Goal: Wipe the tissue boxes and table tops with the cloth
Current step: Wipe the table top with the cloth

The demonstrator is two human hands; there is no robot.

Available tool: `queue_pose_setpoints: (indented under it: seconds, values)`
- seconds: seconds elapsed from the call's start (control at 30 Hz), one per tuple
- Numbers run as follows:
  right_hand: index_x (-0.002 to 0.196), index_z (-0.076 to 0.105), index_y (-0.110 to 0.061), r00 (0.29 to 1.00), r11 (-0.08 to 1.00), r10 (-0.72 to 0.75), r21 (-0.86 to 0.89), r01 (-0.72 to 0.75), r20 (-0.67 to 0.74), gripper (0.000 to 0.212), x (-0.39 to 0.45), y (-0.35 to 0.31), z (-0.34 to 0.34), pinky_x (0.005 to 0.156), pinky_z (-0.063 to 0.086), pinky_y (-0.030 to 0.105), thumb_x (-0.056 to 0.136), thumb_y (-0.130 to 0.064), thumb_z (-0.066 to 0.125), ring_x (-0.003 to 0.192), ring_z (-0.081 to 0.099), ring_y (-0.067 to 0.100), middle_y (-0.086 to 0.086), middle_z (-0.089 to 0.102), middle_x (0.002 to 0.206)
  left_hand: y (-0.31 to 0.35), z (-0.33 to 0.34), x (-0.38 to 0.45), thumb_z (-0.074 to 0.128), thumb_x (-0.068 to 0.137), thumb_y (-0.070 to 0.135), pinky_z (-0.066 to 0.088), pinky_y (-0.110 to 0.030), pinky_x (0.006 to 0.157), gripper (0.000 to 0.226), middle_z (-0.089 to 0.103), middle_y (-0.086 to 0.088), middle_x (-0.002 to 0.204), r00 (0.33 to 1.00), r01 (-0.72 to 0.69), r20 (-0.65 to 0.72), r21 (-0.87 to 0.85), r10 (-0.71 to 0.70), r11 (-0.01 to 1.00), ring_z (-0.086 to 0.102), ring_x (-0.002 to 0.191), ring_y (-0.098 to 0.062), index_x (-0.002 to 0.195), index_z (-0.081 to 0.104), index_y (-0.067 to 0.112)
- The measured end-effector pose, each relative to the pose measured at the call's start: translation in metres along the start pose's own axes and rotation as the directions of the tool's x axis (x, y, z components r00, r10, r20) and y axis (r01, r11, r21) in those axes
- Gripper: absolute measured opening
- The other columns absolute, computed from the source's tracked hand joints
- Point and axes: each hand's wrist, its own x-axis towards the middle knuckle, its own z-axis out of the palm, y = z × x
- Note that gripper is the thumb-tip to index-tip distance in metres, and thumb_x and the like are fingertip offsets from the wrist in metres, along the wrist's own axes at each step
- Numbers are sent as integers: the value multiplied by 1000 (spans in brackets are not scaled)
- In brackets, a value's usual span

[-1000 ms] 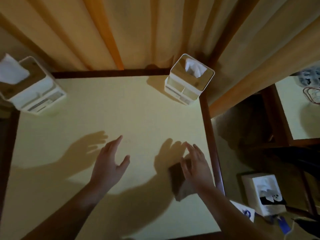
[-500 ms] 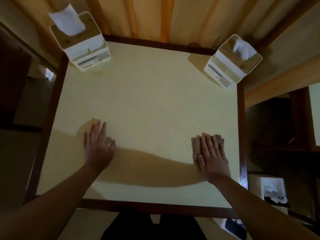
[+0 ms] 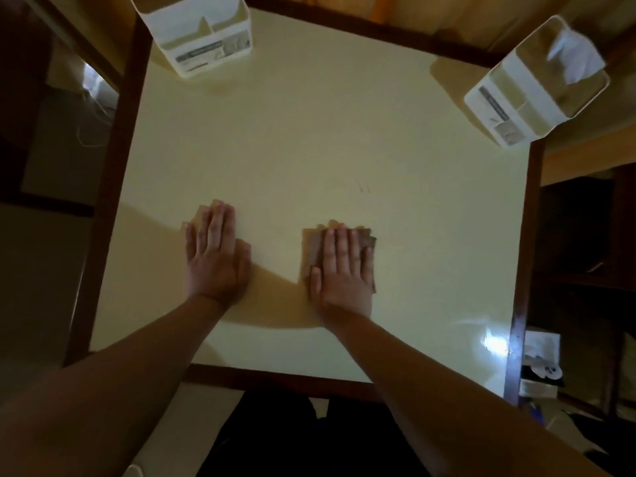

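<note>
Right hand [image 3: 342,270] lies flat, fingers straight, pressing the folded brown cloth [image 3: 311,251] mid pale-yellow, dark-framed worktop [image 3: 309,132] | left hand [image 3: 215,253] flat, bracing | white tissue boxes at far-left [image 3: 203,43] and far-right [image 3: 530,91] corners | tip: keep even pressure, overlapping strokes (edges too)

Since half a second ago I see my right hand [image 3: 344,270], pressed flat on the cloth [image 3: 311,253], slide leftward from near the right edge toward the middle of the surface [image 3: 309,139], closing on my left hand [image 3: 215,256]. That left hand, raised a second ago, now lies flat. The view probably tilts down: the far-left tissue box [image 3: 199,39] is now cropped at the top.
</note>
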Motion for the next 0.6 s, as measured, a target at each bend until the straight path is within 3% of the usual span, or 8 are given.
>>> queue_pose_setpoints:
  seconds: [0.1, 0.27, 0.5, 0.6]
  values:
    - [170, -4, -17, 980, 981, -194, 9, 194, 36, 73, -2, -36, 8, 132, -5, 51, 110, -46, 27, 163, -16, 22, 3, -7, 178, -4, 3, 0, 30, 102, 40, 9, -58, 127, 68, 23, -12, 170, 999, -16, -37, -30, 15, 999, 16, 158, -31, 162, 27, 8]
    - [171, 6, -15, 931, 930, -361, -52, 364, 51, 72, 9, -34, 2, 132, 3, 53, 110, -45, 32, 164, -9, 21, 5, 1, 179, 1, 4, 1, 30, 100, 40, 5, -55, 128, 69, 21, -11, 170, 999, 1, -44, -38, -3, 999, 14, 158, -30, 162, 27, 9]
    - [170, 13, -18, 925, 924, -380, -30, 380, 22, 71, 21, -33, -1, 132, 3, 51, 109, -47, 33, 165, 1, 20, 3, 10, 178, 1, 5, 1, 30, 101, 41, 3, -53, 128, 70, 19, -11, 171, 999, 0, -44, -14, -1, 1000, 13, 158, -31, 162, 25, 9]
    - [170, 15, -19, 959, 959, -282, -48, 280, -22, 72, 72, -22, -21, 132, 2, 50, 107, -49, 30, 164, 5, 20, 1, 14, 178, -2, 5, 0, 28, 102, 44, 1, -51, 128, 70, 15, -9, 172, 1000, -10, -25, -11, 10, 1000, 9, 159, -30, 164, 21, 11]
